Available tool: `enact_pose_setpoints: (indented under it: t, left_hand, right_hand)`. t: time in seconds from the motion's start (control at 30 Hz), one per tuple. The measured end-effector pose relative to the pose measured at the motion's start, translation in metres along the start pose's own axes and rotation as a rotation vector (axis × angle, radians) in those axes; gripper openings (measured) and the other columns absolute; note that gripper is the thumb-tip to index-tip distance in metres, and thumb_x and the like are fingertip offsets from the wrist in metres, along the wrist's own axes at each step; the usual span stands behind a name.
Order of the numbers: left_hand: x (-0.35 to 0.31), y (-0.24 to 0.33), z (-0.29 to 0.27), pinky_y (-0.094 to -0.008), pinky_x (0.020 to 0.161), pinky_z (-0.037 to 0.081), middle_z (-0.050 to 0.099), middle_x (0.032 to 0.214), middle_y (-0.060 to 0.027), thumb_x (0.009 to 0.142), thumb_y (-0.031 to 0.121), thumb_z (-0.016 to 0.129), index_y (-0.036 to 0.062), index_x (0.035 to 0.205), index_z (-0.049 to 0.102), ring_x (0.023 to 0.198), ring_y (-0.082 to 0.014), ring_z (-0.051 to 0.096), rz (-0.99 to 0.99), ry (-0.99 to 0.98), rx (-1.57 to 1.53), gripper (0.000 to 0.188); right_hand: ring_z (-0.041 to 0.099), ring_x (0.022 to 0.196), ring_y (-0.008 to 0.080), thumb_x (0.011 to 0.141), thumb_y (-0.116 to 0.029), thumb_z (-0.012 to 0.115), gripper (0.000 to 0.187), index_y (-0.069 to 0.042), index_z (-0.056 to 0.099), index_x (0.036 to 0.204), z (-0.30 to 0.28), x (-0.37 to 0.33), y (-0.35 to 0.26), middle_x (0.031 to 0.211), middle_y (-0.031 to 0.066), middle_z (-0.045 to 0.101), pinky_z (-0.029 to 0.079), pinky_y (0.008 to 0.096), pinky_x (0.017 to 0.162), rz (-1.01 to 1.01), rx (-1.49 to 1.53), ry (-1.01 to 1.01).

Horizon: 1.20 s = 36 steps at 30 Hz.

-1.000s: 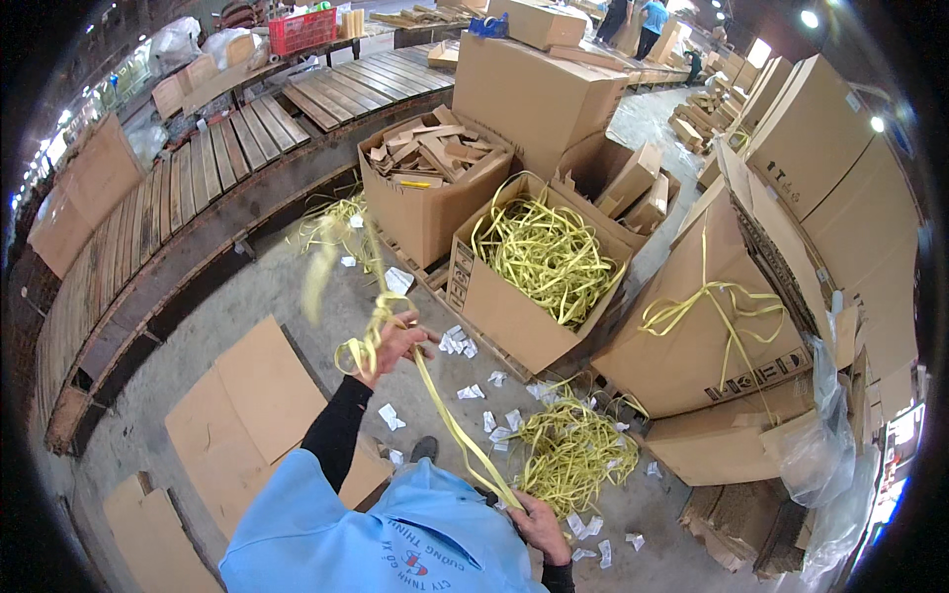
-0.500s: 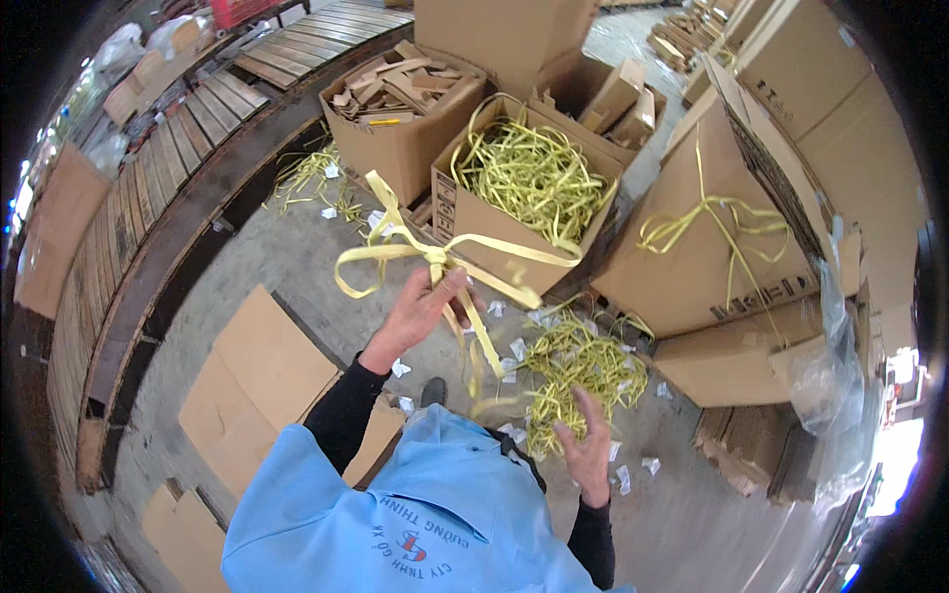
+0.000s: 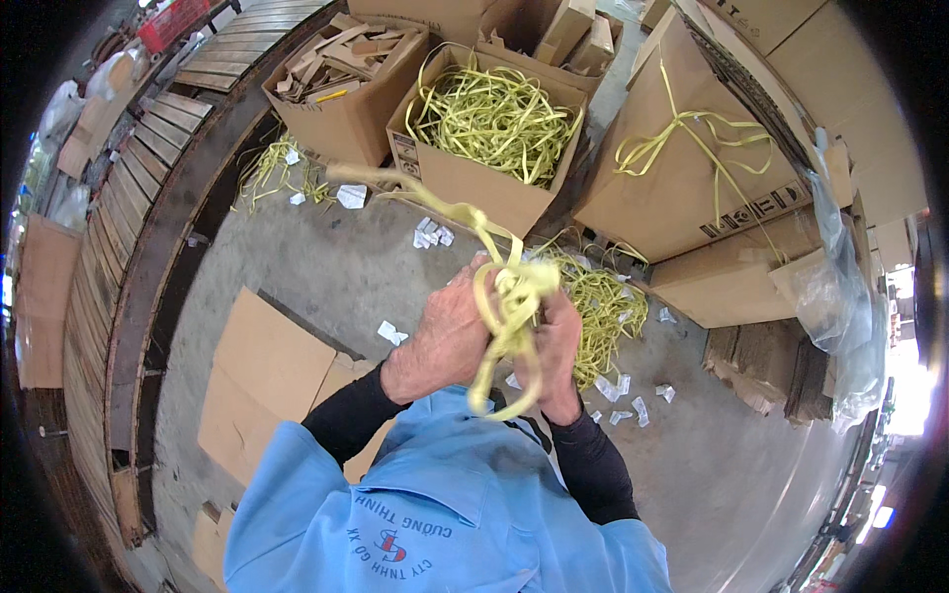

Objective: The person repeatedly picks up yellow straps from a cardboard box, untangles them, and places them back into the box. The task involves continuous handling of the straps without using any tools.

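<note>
A knotted bundle of yellow strapping is held up in front of my body, its loops hanging down and one tail reaching out to the far left. My left hand is closed round the left side of the bundle. My right hand grips it from the right, its fingertips partly hidden by the loops. Beyond my right hand lies a tangled heap of the same yellow strapping on the floor. Past both hands stands a cardboard box filled with loose yellow strapping.
A box of cardboard scraps stands at the far left, beside a curved slatted conveyor. Flattened cardboard lies on the floor at left. A large carton with strapping draped on it stands at right. White paper scraps dot the floor.
My right hand has come up from beside the floor heap to the strapping bundle. My left hand has moved nearer my body, and the bundle is now bunched between both hands.
</note>
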<state>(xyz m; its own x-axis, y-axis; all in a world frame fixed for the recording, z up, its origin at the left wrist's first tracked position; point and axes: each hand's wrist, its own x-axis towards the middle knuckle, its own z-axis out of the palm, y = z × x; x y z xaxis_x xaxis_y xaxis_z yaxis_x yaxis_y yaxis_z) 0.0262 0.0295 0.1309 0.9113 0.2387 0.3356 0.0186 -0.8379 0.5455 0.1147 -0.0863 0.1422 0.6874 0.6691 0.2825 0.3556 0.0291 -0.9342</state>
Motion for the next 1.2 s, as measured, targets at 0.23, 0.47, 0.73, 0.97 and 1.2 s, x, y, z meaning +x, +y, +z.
enact_pose_setpoints:
  t: [0.23, 0.47, 0.73, 0.97, 1.2]
  left_hand:
    - [-0.002, 0.001, -0.029, -0.0367, 0.078, 0.055, 0.065, 0.106, -0.0182, 0.093, 0.022, 0.062, -0.0018, 0.125, 0.057, 0.098, -0.0245, 0.065, -0.243, 0.002, -0.555, 0.04]
    - [0.012, -0.028, -0.046, -0.027, 0.065, 0.054, 0.067, 0.089, -0.0092, 0.096, 0.025, 0.059, -0.0011, 0.099, 0.059, 0.078, -0.0149, 0.066, -0.475, -0.276, -1.161, 0.026]
    - [0.021, -0.017, -0.054, -0.0214, 0.06, 0.045, 0.065, 0.077, 0.0025, 0.083, 0.008, 0.079, 0.0003, 0.1, 0.065, 0.069, -0.0027, 0.057, -0.378, -0.523, -1.024, 0.023]
    - [0.016, -0.012, -0.051, -0.0282, 0.066, 0.052, 0.07, 0.08, -0.008, 0.079, 0.002, 0.077, -0.0048, 0.098, 0.065, 0.072, -0.0135, 0.066, -0.305, -0.438, -0.616, 0.023]
    - [0.008, -0.014, -0.037, -0.0329, 0.073, 0.058, 0.072, 0.098, -0.0128, 0.076, 0.0, 0.078, -0.0015, 0.097, 0.067, 0.085, -0.0243, 0.072, -0.003, -0.163, -0.499, 0.025]
  right_hand:
    - [0.063, 0.091, 0.0104, 0.086, 0.004, 0.071, 0.024, 0.002, 0.065, 0.109, -0.017, 0.002, 0.0, 0.101, 0.0053, 0.069, 0.051, 0.0244, 0.08, 0.213, 0.293, 0.106]
    - [0.067, 0.084, 0.03, 0.063, 0.008, 0.079, 0.044, -0.004, 0.06, 0.1, -0.02, 0.006, 0.004, 0.095, 0.014, 0.065, 0.056, 0.0366, 0.071, -0.285, -0.188, -0.004]
    - [0.063, 0.08, 0.0328, 0.066, -0.001, 0.078, 0.035, -0.008, 0.061, 0.096, -0.029, 0.0, 0.007, 0.09, 0.0106, 0.06, 0.052, 0.0416, 0.069, -0.367, -0.301, -0.149]
    - [0.065, 0.091, 0.0343, 0.077, -0.011, 0.079, 0.036, -0.003, 0.064, 0.109, -0.042, -0.012, 0.006, 0.098, 0.0161, 0.065, 0.052, 0.0406, 0.078, 0.072, -0.109, -0.382]
    - [0.066, 0.082, 0.0292, 0.089, -0.014, 0.071, 0.024, 0.004, 0.068, 0.104, -0.045, -0.018, 0.001, 0.092, 0.0194, 0.068, 0.051, 0.0384, 0.074, 0.159, -0.079, -0.361]
